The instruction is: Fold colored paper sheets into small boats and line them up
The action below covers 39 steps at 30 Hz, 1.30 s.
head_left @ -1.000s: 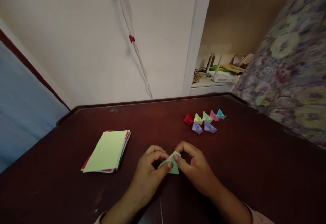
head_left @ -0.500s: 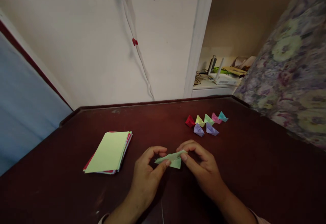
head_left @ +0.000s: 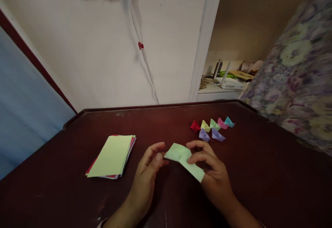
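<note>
A pale green folded paper (head_left: 179, 153) is held above the table, creased and partly opened out, one flap slanting down to the right. My right hand (head_left: 211, 167) grips it by its right side, fingers on the front face and the thumb hidden. Just left of the paper's pointed corner is my left hand (head_left: 148, 172), its thumb and fingers apart; whether a fingertip touches the corner is hard to tell. Beyond my right hand stand several small folded paper boats, among them a red boat (head_left: 195, 126), a green boat (head_left: 214, 125) and a purple boat (head_left: 218, 135).
To the left lies a stack of coloured paper sheets (head_left: 111, 157), yellow-green on top. The dark red table (head_left: 64, 193) meets a wall with a white cable (head_left: 146, 62). A router (head_left: 229, 82) sits on a shelf at the back right, beside a floral curtain (head_left: 293, 82).
The folded paper has been turned and spread wider, now showing a broad face. My left hand has loosened from it, while my right hand keeps hold. The view has shifted slightly.
</note>
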Motion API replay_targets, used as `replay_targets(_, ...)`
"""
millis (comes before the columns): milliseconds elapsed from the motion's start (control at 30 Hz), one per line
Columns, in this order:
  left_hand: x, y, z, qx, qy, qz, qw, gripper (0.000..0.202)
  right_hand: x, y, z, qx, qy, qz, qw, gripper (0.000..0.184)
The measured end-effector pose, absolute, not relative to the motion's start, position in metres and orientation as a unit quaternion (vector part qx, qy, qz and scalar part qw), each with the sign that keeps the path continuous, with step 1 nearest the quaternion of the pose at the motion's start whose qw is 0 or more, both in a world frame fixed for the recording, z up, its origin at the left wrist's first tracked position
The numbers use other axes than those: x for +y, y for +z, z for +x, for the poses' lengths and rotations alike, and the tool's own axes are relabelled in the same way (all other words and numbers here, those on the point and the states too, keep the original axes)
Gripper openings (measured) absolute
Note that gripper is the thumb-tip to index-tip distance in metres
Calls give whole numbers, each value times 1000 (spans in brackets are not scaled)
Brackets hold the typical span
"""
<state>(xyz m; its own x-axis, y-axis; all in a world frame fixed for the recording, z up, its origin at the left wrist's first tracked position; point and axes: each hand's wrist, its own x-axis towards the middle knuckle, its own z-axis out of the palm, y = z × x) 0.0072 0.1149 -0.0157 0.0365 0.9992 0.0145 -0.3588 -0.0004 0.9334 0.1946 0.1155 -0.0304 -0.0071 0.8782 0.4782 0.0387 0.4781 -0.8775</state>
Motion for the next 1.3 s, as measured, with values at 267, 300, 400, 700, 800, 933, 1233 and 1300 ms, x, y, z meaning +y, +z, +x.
replay_targets(267, 117, -8, 9, 340, 553, 286, 705, 16, 113, -29, 195, -722, 223, -347, 556, 20)
replay_targets(300, 117, -8, 9, 337, 554, 279, 708, 17, 114, -28, 195, -730, 208, -344, 552, 20)
replay_targets(400, 118, -10, 9, 333, 553, 262, 717, 23, 114, -27, 192, -746, 182, -339, 543, 21)
replay_targets(700, 121, -9, 8, 370, 562, 269, 689, 29, 117, -25, 192, -588, 355, -445, 575, 22)
replay_targets(800, 119, -9, 10, 392, 538, 307, 680, 32, 118, -23, 192, -551, 503, -432, 506, 25)
replay_targets(933, 117, -12, 11, 390, 519, 325, 688, 32, 117, -21, 188, -504, 627, -377, 459, 27)
replay_targets(1233, 117, -18, 13, 366, 508, 315, 713, 30, 117, -29, 177, -400, 709, -336, 473, 23)
replay_targets(1300, 116, -19, 13, 356, 510, 328, 711, 39, 119, -31, 176, -400, 689, -354, 490, 27)
